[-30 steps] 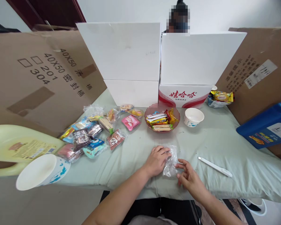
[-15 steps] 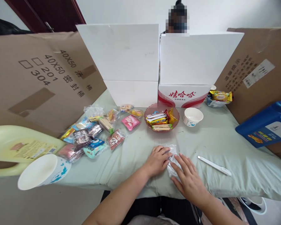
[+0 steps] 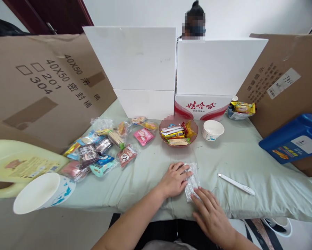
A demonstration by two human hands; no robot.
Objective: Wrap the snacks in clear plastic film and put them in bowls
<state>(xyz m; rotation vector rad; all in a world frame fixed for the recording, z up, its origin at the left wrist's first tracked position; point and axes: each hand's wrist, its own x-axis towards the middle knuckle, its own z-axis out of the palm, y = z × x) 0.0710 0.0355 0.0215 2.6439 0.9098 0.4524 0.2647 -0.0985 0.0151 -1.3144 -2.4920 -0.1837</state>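
A crinkled clear plastic wrapper (image 3: 191, 184) lies flat on the cloth in front of me. My left hand (image 3: 175, 178) rests palm down with its fingers spread over the wrapper's left edge. My right hand (image 3: 210, 211) is open beside the lower right of it, fingertips at its edge. Right of my hands lies a white utility knife (image 3: 236, 184). Beyond them stands a pink glass bowl (image 3: 167, 143) holding wrapped snacks and a bundle of sticks, with a small white paper cup (image 3: 213, 131) beside it.
Packaged snacks (image 3: 89, 155) are heaped at left, near a big paper bucket (image 3: 49, 191) and a yellow jug (image 3: 28, 163). White boxes (image 3: 145, 59) wall off the back; a person's head shows behind. A blue bottle (image 3: 292, 139) and a snack-filled bowl (image 3: 240, 113) stand at right.
My right hand has slid down and toward me, uncovering more of the wrapper. My left hand stays on it. The view has shifted slightly.
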